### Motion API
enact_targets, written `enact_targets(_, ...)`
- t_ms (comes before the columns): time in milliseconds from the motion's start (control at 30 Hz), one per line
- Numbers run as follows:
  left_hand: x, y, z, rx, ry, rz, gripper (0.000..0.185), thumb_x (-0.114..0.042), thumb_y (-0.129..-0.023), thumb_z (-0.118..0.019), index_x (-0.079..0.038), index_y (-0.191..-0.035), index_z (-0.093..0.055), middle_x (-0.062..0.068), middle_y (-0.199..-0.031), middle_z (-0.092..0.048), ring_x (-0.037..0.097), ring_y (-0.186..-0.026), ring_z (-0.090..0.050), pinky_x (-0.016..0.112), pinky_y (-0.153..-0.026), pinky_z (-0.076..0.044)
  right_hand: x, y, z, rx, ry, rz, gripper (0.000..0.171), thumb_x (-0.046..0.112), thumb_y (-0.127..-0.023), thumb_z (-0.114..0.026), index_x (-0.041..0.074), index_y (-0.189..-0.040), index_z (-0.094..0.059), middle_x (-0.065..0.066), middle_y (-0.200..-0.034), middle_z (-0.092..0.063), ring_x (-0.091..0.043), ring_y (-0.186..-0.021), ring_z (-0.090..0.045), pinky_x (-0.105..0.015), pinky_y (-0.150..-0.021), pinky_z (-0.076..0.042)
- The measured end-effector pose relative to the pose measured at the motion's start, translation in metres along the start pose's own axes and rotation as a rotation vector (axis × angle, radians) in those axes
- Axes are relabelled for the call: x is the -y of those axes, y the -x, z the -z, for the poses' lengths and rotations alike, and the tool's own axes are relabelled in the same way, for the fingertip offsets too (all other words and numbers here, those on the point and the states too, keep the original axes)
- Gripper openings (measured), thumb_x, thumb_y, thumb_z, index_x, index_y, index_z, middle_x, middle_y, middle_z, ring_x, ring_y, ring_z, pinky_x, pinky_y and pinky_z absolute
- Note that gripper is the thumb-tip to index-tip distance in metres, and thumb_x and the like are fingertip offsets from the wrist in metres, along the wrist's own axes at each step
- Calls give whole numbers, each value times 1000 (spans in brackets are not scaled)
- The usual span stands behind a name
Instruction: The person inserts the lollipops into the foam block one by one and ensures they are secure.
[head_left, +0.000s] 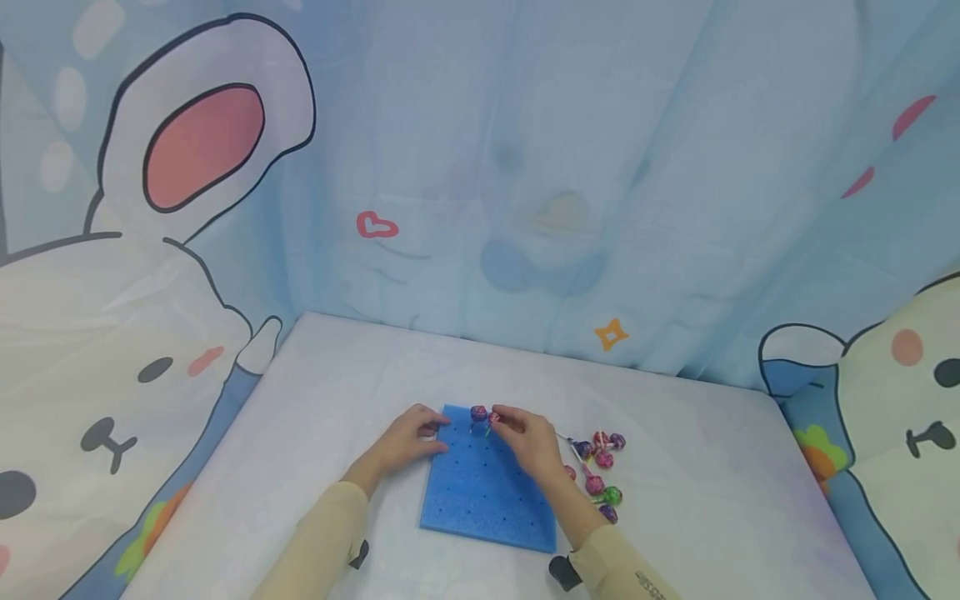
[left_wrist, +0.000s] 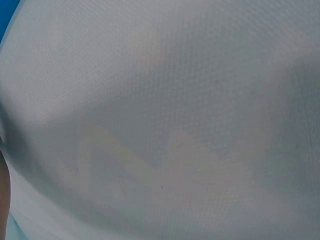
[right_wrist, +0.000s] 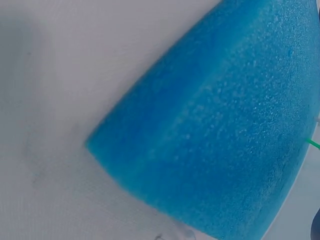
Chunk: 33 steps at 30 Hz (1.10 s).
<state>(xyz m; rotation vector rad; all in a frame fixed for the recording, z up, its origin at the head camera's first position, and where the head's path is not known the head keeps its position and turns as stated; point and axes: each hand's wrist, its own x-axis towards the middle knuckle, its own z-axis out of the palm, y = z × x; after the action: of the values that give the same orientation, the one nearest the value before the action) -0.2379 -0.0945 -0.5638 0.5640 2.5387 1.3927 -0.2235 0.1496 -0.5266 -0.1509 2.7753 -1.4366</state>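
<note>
A blue foam board [head_left: 483, 492] dotted with small holes lies on the white table [head_left: 315, 400]. My left hand [head_left: 411, 437] rests on the board's far left corner, fingers curled at the edge. My right hand [head_left: 525, 437] pinches a pink lollipop [head_left: 493, 417] by its green stick over the board's far edge, next to a purple lollipop [head_left: 477, 413] that stands there. In the right wrist view the foam board [right_wrist: 215, 130] fills the frame, with a bit of green stick [right_wrist: 313, 144] at the right edge. The left wrist view shows only white tablecloth [left_wrist: 160, 120].
Several loose lollipops [head_left: 597, 467] in pink, purple and green lie on the table just right of the board. A cartoon-print blue curtain [head_left: 525, 167] hangs close behind and around the table. Black wrist-camera straps show at my sleeves.
</note>
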Motion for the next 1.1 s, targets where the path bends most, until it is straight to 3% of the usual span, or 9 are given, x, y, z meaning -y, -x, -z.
enact_targets(733, 2, -1, -2, 1, -1, 2, 41, -21, -89, -73, -8, -127, -62, 6, -115, -55, 24, -113, -60, 37, -101, -49, -2, 2, -2, 0, -36, -12, 31, 19, -95, -65, 11, -125, -66, -9, -124, -67, -28, -115, -63, -44, -95, -53)
enact_targets(1100, 2, 0, -1, 2, -15, 0, 42, -22, -89, -73, -8, -127, -61, 6, -116, -55, 25, -113, -60, 38, -101, -49, -5, 1, 4, -18, -93, -46, 39, 27, -95, -66, 13, -131, -62, -5, -128, -65, -24, -119, -61, -42, -97, -52)
